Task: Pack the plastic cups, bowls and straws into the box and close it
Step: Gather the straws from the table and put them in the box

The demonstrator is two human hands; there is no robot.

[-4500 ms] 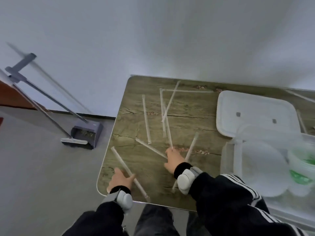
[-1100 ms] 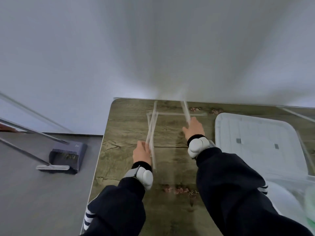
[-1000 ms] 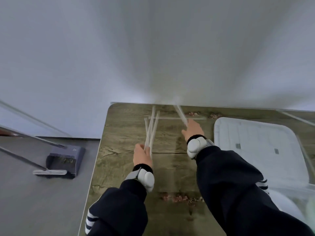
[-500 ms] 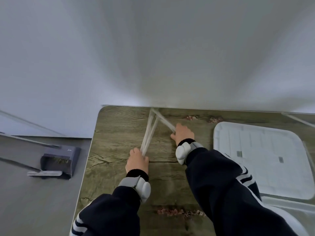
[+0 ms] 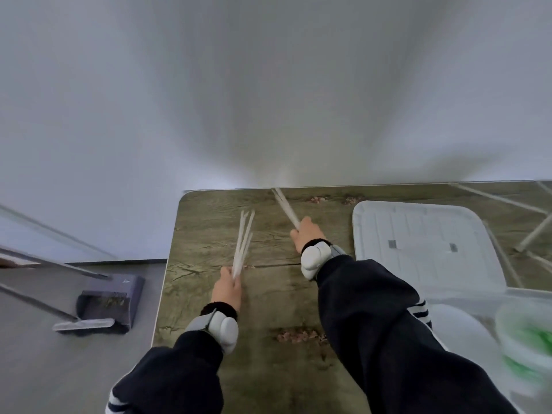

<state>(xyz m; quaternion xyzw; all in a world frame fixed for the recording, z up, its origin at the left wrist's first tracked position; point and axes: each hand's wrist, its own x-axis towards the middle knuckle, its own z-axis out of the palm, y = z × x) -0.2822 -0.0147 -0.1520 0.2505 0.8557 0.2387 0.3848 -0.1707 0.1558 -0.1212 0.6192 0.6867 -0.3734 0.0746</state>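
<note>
Gripping a fanned bundle of pale straws by its near end, the left hand hovers over the wood-grain bench, the straws pointing away toward the wall. The right hand is curled round a second, thinner bunch of straws that slants up to the far edge of the bench. Both wrists wear a grey-white band over a dark cuff; no writing shows on either band.

Just right of the right hand lies a white lid, flat on the bench, with two small grey squares on it too blurred to read. More loose straws lie beyond and beside it, partly cut off by the right edge. At the lower right a clear box holds a whitish round shape and a stack of cups with a green tint, all smeared by blur and cropped. On the floor at the left stands a grey dustpan; a small pale mark on it cannot be made out.
</note>
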